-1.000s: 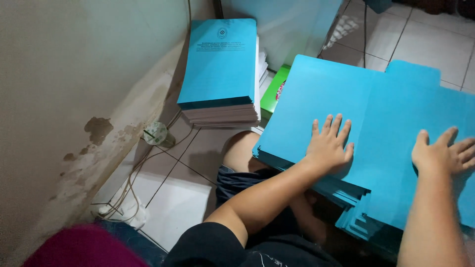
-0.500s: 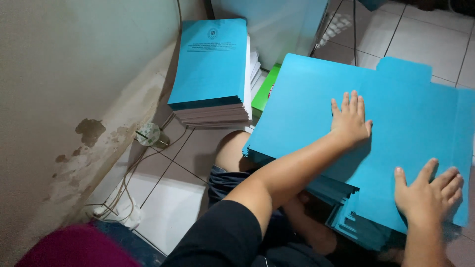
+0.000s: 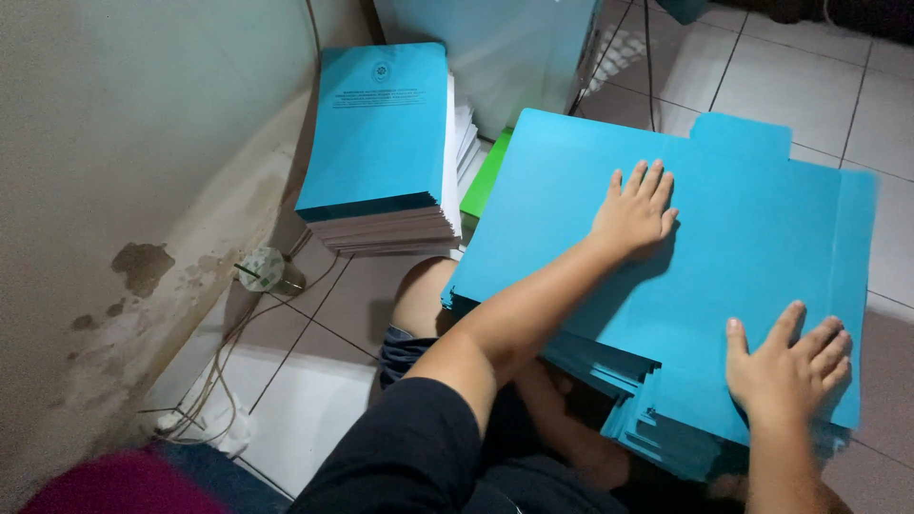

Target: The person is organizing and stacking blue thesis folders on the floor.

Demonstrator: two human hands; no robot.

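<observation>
Top blue folder point(image 3: 724, 228) lies opened flat on a stack of blue folders point(image 3: 628, 419), which rests on the person's lap, right of centre in view. It has a tab sticking out on its far edge.

Left hand point(image 3: 636, 207): palm down on the folder's far-middle area, fingers straight and slightly spread, gripping nothing, just pressing flat.

Right hand point(image 3: 785, 366): palm down near the folder's near-right corner, fingers splayed wide, also holding nothing.

Far left: a tall stack of blue-covered booklets point(image 3: 381, 133) on the tiled floor point(image 3: 809, 76), against the wall point(image 3: 114, 143). A green folder point(image 3: 484, 186) edge shows between that stack and the blue folders. A cable point(image 3: 238, 333) runs along the wall base near left. The wall has stained, peeling patches low down.
</observation>
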